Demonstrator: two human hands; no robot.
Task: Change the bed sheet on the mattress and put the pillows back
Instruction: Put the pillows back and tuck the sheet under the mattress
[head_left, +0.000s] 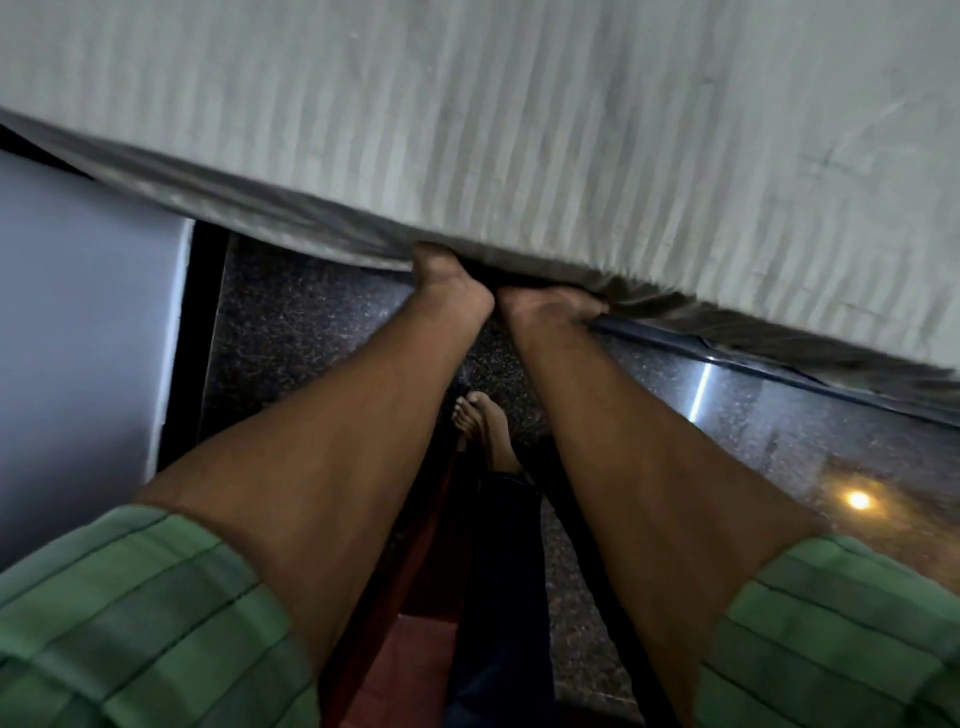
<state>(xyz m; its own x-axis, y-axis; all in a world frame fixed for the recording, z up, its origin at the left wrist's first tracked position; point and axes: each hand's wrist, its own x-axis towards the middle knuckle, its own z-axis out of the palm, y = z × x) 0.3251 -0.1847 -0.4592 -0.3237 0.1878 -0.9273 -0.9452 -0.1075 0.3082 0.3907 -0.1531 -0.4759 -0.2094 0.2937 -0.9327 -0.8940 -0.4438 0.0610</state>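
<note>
tucking the sheet (519, 130) under the mattress edge, both hands (452, 283) are lying close together, fingers hidden so grip unclear; tugging unevenly could be pulling another corner loose.

Pale striped bed sheet (519, 130) (edge hanging, blurred) flat over the mattress

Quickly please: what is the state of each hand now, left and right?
Left hand: fingers hidden under the edge of the striped pale grey bed sheet; state cannot be told.
Right hand: same, fingers hidden under it.
</note>
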